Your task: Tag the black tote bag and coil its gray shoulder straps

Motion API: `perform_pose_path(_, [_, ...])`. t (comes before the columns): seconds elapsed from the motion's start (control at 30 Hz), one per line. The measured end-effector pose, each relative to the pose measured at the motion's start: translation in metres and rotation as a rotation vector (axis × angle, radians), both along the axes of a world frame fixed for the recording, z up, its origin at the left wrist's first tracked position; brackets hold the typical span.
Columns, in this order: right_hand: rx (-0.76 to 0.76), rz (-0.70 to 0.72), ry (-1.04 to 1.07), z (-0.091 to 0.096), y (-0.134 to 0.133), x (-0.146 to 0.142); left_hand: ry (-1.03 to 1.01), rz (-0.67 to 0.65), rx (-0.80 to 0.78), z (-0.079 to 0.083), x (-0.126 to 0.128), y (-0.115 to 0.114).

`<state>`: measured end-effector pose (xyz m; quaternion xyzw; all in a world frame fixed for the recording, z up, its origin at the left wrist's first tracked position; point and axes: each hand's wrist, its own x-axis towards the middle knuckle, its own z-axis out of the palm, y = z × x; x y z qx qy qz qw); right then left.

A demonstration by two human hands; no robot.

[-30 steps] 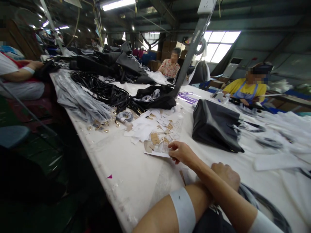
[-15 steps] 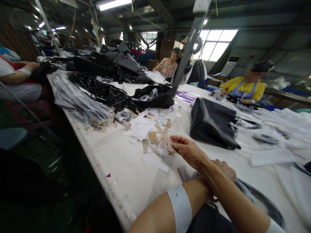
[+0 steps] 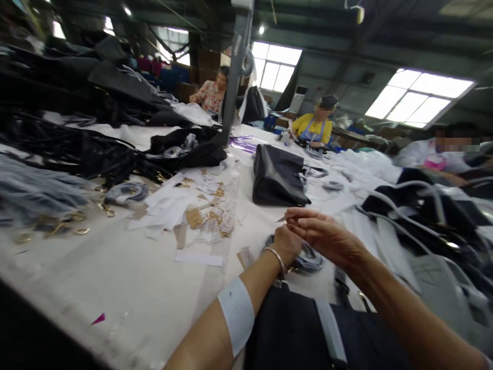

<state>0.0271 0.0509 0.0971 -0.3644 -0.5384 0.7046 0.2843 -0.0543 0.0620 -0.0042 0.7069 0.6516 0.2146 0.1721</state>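
Note:
My right hand (image 3: pixel 327 235) is raised over the white table (image 3: pixel 127 277), with its fingers pinched on a small tan tag (image 3: pixel 282 219). My left hand (image 3: pixel 285 241), with a bracelet at the wrist, is curled just under those fingertips; what it grips is hidden behind the right hand. A black bag (image 3: pixel 292 334) with a grey strap lies under my forearms at the near edge. A coiled strap in clear wrap (image 3: pixel 310 261) lies below my hands. A scatter of white slips and tan tags (image 3: pixel 200 210) lies to the left.
A black handbag (image 3: pixel 276 176) stands mid-table. Black straps (image 3: pixel 88 154), gold rings (image 3: pixel 79 230) and grey bundles lie left. Other bags and white wrapping (image 3: pixel 431 216) pile up at the right. Seated workers, one in yellow (image 3: pixel 314 127), are across the table by a grey post (image 3: pixel 233 77).
My view has swung right. My right hand lifted a tan tag off the pile and drew it back. My arms have uncrossed and my left hand rose to meet the right.

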Motion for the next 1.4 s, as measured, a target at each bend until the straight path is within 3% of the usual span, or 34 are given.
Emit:
perform_pose_path(0.13, [0.109,-0.176,-0.059,-0.006,0.0,0.052,0.077,-0.046,0.026,-0.003,-0.003,0.0])
perform_pose_path(0.3, [0.294,-0.227,-0.161,-0.034,0.005,0.08,0.167,-0.018,0.022,-0.003,-0.009,0.0])
perform_pose_path(0.43, [0.362,-0.192,-0.232,-0.056,0.009,0.087,0.214,-0.019,0.029,-0.007,-0.009,0.004])
perform_pose_path(0.6, [0.654,-0.07,-0.457,-0.077,0.011,0.092,0.252,-0.012,0.034,-0.009,-0.006,0.006])
perform_pose_path(0.7, [0.805,-0.06,-0.53,-0.08,0.013,0.094,0.272,-0.005,0.068,-0.004,-0.004,0.003])
perform_pose_path(0.93, [1.342,0.125,-0.574,-0.083,0.019,0.098,0.28,0.033,0.11,0.005,0.001,-0.001])
perform_pose_path(1.1, [1.633,0.056,-0.719,-0.086,0.031,0.089,0.235,0.017,0.12,0.007,0.002,-0.001])
perform_pose_path(1.2, [1.694,0.028,-0.714,-0.09,0.043,0.084,0.169,0.022,0.148,0.007,0.003,-0.002])
perform_pose_path(1.4, [1.587,0.099,-0.658,-0.116,0.066,0.089,0.041,-0.037,0.183,-0.003,-0.001,0.003])
